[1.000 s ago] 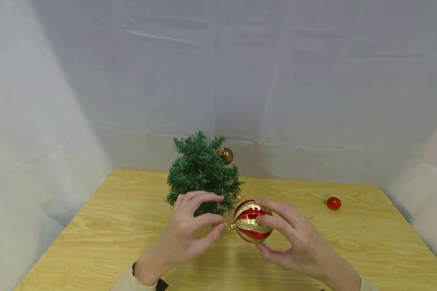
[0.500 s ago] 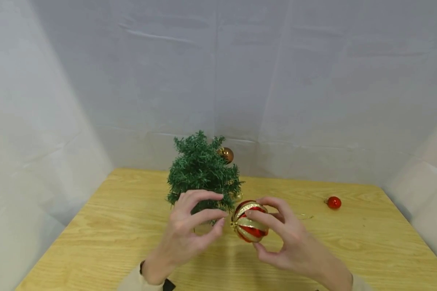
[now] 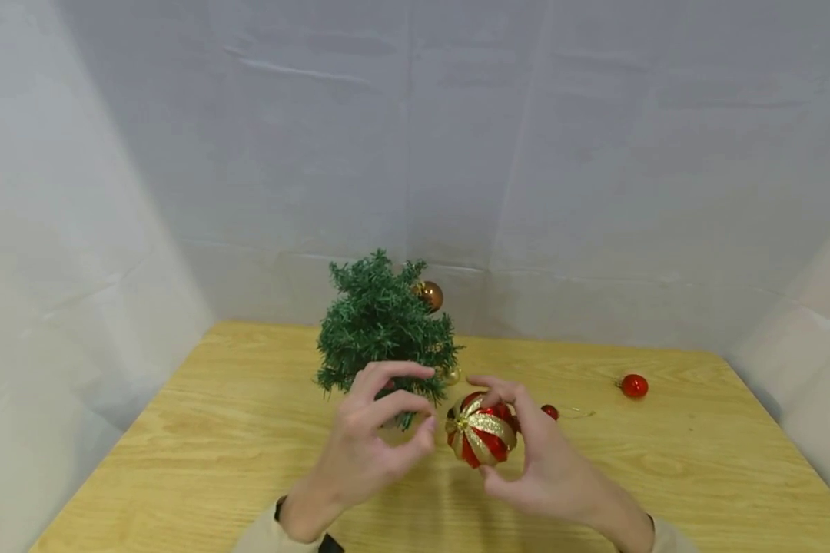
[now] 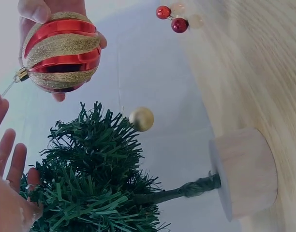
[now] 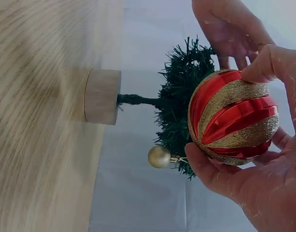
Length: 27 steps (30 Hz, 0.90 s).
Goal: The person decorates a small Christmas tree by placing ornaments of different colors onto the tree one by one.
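My right hand [image 3: 549, 461] holds a large Christmas bauble [image 3: 482, 432] with red and glittery gold stripes, thumb below and fingers above. The bauble's gold cap [image 4: 22, 74] points toward my left hand [image 3: 370, 438]. From the cap a thin string [image 4: 10, 86] runs to the left thumb and index finger, which pinch it; the other left fingers are spread. Right behind the left hand stands a small green artificial Christmas tree [image 3: 380, 322] on a round wooden base [image 4: 247, 174]. A matte gold ball [image 5: 159, 157] hangs from the tree, and a shiny brown-gold ball [image 3: 431, 296] shows higher up.
On the wooden table [image 3: 180, 461], a red ball [image 3: 634, 385] lies at the right. Nearer my right hand are a small dark red ball [image 3: 549, 412] and a gold string [image 3: 579, 413]. A pale cloth backdrop [image 3: 526, 192] rises behind the table.
The bauble has turned so its cap end faces more toward the head camera. My right hand has shifted slightly, uncovering the small dark red ball. The left hand has moved slightly right.
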Motion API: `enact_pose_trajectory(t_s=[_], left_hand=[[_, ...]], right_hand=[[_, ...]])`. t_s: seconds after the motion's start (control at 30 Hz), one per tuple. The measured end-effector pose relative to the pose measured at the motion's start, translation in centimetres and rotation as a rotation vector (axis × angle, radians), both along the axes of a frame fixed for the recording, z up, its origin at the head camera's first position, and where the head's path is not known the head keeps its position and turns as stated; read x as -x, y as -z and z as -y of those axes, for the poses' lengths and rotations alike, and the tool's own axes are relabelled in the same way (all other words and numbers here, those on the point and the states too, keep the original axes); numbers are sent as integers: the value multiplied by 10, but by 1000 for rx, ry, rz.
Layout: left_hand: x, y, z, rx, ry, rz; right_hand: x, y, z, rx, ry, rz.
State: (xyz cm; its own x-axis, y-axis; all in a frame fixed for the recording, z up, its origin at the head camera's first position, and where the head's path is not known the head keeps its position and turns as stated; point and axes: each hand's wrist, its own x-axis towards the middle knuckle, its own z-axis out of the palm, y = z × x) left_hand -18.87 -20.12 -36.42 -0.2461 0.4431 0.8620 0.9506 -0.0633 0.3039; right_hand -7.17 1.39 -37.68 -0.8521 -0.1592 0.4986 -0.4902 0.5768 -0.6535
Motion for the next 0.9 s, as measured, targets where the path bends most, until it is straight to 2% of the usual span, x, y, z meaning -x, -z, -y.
enact_pose_trajectory(t_s=[0.13, 0.4, 0.53, 0.67, 0.9], left_hand=[[0, 1, 0, 9, -17, -4], [-1, 2, -1, 20, -45, -61], [-2, 5, 0, 29, -61, -77], [-2, 7, 0, 28, -71, -131], [-4, 8, 0, 51, -92, -205]], right_hand=[[2, 0, 2, -18, 2, -28], [7, 0, 8, -136, 107, -165], [9, -2, 9, -199, 119, -261], [11, -4, 10, -260, 143, -364], [12, -8, 11, -203, 156, -401]])
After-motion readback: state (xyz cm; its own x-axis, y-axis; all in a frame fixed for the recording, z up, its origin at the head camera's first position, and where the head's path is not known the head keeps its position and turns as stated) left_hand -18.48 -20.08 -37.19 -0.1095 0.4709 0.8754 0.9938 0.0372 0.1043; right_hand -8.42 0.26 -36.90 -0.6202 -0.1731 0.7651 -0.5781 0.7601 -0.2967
